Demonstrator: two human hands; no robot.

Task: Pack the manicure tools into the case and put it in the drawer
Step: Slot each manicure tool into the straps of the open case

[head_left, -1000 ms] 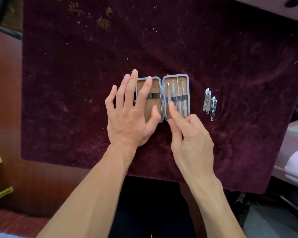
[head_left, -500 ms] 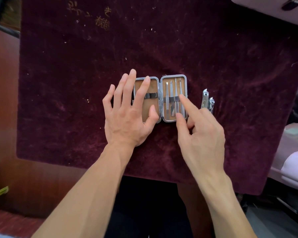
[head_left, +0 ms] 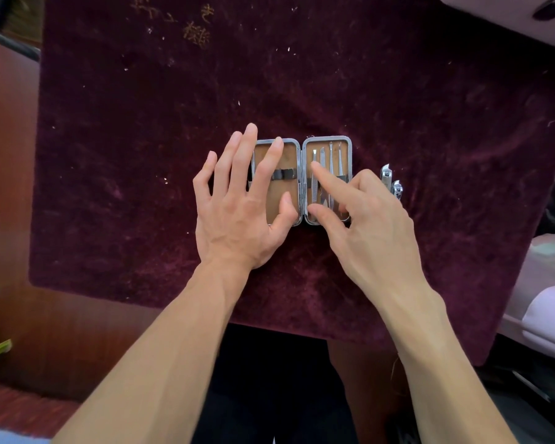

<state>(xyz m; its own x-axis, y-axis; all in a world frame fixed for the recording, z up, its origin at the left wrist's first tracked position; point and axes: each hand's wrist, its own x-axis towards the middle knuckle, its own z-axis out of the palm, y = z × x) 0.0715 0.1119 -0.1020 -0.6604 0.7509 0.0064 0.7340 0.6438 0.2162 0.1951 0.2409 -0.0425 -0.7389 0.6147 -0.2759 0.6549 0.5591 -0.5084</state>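
Left hand (head_left: 237,216) spread flat on the open silver-rimmed tan case (head_left: 326,138); right hand (head_left: 375,232) presses a straight forefinger on its steel tools (head_left: 331,158).

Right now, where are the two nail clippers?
Head view: the nail clippers lie on the maroon cloth just right of the open case, partly hidden behind the right hand.

Likely home: wooden table (head_left: 10,187), burgundy velvet cloth (head_left: 430,155) (gold embroidery (head_left: 196,33)), pale upholstery (head_left: 551,315) beside.
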